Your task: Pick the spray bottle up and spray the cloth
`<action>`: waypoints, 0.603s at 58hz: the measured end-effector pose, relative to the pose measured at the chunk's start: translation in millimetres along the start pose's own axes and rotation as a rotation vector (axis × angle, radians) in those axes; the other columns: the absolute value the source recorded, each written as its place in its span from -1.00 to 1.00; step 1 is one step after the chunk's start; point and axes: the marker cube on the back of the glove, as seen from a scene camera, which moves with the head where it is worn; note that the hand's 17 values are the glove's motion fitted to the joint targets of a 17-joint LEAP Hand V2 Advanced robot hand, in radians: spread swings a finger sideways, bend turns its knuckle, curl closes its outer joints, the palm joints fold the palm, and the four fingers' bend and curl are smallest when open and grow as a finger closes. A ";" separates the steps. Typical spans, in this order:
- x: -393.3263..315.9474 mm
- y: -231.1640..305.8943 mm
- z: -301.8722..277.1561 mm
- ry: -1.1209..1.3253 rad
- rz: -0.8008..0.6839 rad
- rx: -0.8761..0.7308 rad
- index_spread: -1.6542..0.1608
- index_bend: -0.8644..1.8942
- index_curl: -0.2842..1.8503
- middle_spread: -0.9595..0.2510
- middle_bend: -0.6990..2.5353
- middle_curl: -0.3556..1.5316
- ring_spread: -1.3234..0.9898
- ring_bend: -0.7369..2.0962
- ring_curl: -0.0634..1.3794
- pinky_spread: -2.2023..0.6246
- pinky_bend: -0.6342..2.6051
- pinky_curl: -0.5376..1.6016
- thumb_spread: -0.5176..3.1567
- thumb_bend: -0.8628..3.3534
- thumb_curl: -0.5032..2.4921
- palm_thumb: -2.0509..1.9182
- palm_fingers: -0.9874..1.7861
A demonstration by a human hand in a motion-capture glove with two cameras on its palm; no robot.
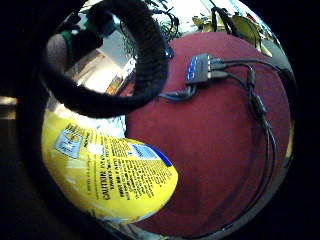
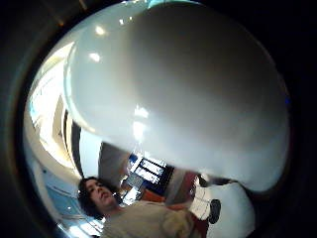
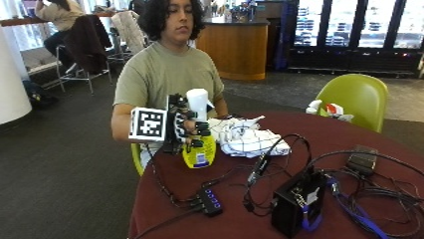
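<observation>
My gloved right hand [image 3: 182, 127] grips a spray bottle [image 3: 199, 144] by its neck and holds it upright a little above the dark red table [image 3: 232, 214], at the table's near-left side. The bottle has a white spray head [image 3: 197, 103] and a yellow label [image 1: 107, 175]. In the thumb side palm view the white head [image 2: 183, 94] fills most of the picture. A crumpled white cloth with dark check lines [image 3: 246, 135] lies on the table just right of the bottle, close to the person.
A black USB hub [image 3: 211, 200] with cables lies in front of the bottle, also seen as the hub [image 1: 200, 68]. A black box [image 3: 298, 201] and tangled cables [image 3: 371, 199] cover the table's right half. A green chair [image 3: 358, 97] stands behind.
</observation>
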 end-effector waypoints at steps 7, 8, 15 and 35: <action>-0.5 -15.4 18.9 -0.009 0.049 0.006 0.49 -0.35 -0.70 0.55 -0.36 -0.24 0.04 0.07 -0.39 0.66 -0.22 -0.15 -0.29 -0.60 -0.40 0.45 0.05; -0.2 -18.1 21.4 -0.016 0.065 0.000 0.49 -0.35 -0.70 0.55 -0.36 -0.24 0.04 0.07 -0.39 0.66 -0.22 -0.15 -0.29 -0.60 -0.40 0.46 0.05; -11.0 -31.4 25.8 -0.076 0.160 -0.023 0.53 -0.28 -0.65 0.44 -0.30 -0.21 0.01 0.05 -0.42 0.53 -0.23 -0.17 -0.32 -0.58 -0.35 0.54 0.42; -147.6 -76.8 -3.6 0.511 -0.138 -0.293 0.53 -0.14 -0.40 0.33 -0.27 -0.13 0.00 -0.10 -0.37 0.40 -0.34 -0.16 -0.50 -0.61 -0.27 0.54 0.64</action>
